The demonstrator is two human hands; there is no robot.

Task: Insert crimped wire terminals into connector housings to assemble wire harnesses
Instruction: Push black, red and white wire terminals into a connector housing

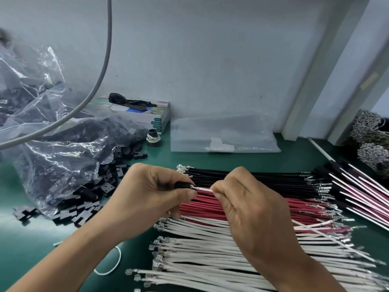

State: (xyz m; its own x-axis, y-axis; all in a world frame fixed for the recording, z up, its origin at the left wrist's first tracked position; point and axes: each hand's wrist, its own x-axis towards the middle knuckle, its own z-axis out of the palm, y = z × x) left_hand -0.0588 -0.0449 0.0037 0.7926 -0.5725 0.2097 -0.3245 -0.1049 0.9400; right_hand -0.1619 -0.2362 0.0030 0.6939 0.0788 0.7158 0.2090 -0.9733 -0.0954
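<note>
My left hand [151, 191] pinches a small black connector housing [184, 185] between thumb and fingers. My right hand [250, 204] pinches a white wire [203, 189] close to its tip, and the tip meets the housing's open end. The rest of that wire trails right over the piles. Below my hands lie rows of black wires [263, 180], red wires [210, 208] and white wires [210, 249], all with metal terminals at their ends.
A clear bag spilling black housings [84, 197] sits at left on the green mat [31, 239]. An empty plastic bag [223, 133], a tissue box [147, 114] and a small black spool [153, 138] stand at the back. Finished harnesses [362, 197] lie at right.
</note>
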